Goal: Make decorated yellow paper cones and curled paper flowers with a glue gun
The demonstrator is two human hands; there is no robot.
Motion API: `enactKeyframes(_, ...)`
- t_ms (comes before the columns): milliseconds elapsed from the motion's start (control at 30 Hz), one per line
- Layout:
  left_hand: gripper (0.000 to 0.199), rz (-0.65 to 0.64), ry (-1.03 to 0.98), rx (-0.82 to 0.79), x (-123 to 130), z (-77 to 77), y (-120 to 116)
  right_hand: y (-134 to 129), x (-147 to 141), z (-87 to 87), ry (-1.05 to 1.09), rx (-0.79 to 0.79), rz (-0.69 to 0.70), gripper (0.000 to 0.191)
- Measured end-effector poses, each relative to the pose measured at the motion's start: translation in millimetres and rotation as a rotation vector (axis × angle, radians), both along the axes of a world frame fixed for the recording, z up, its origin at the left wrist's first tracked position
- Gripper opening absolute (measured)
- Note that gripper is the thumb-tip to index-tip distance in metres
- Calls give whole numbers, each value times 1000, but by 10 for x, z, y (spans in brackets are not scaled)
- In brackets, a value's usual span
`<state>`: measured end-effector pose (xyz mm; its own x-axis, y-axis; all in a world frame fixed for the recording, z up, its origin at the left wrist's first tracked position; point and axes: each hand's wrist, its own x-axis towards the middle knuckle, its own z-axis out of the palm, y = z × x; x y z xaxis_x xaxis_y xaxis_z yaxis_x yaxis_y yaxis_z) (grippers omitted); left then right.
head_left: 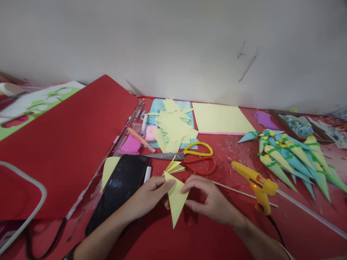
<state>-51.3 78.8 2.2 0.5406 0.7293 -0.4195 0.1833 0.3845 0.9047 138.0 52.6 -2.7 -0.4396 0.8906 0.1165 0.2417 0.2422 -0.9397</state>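
nearest, over the red tabletop (168,243), the left hand (151,193) holds a yellow paper piece (176,196) by its upper left side, thumb laid on the front and fingers partly hidden behind. the right hand (210,196) has its fingers curled, with a narrow gap between index finger and thumb at the piece's right edge; whether they pinch it, i cannot tell. the piece hangs between the two hands, point down, looking partly shaped, and no green band shows on it. a black phone (116,195) lies beside the left forearm. just beyond the piece sits a small pleated paper fan (175,167), and to the right a thin stick (244,193) and a yellow glue gun (251,177), its small light glowing. past these lie scissors (177,156), apart from both hands. over on the right, a pile of blue and yellow-green cones (295,155) looks well advanced, many already wearing green bands. farther back, a heap of yellow cut pieces (175,124) lies loose, seemingly unrolled, and the pale yellow sheets (222,117) beside it look uncut, close to the wall (162,47).
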Motion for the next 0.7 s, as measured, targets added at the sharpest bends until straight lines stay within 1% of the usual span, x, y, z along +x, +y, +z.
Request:
enactKeyframes(100, 41, -45, -18, -13, 1, -5, -6, 13, -1, -6, 26, -89, -4, 8)
enactKeyframes(200, 43, -51, -39, -67, 2, -9, -22, 20, 1, -43, 55, -125, -28, 11)
enactKeyframes(300, 49, -20, -32, -112, -7, -15, -37, 15, -1, -96, 69, -135, -92, 13)
enactKeyframes(367, 56, -43, -67, -109, -14, -27, -40, 4, -4, -126, 82, -170, -143, 14)
enactKeyframes(400, 57, -68, -95, -94, -15, -34, -38, -2, -6, -135, 96, -195, -160, 14)
enactKeyframes(433, 55, -95, -118, -70, -15, -39, -34, -7, -8, -140, 106, -213, -167, 14)
enactKeyframes(500, 41, -133, -134, -4, -9, -40, -23, -14, -9, -138, 100, -210, -165, 14)
enactKeyframes(567, 30, -150, -125, 67, -3, -25, -12, -16, -6, -124, 70, -158, -161, 12)
enactKeyframes(633, 29, -149, -146, 127, -6, -2, -7, -15, -1, -110, 43, -106, -164, 10)
enactKeyframes(700, 32, -155, -192, 167, -13, 14, -9, -18, 2, -103, 42, -103, -167, 9)
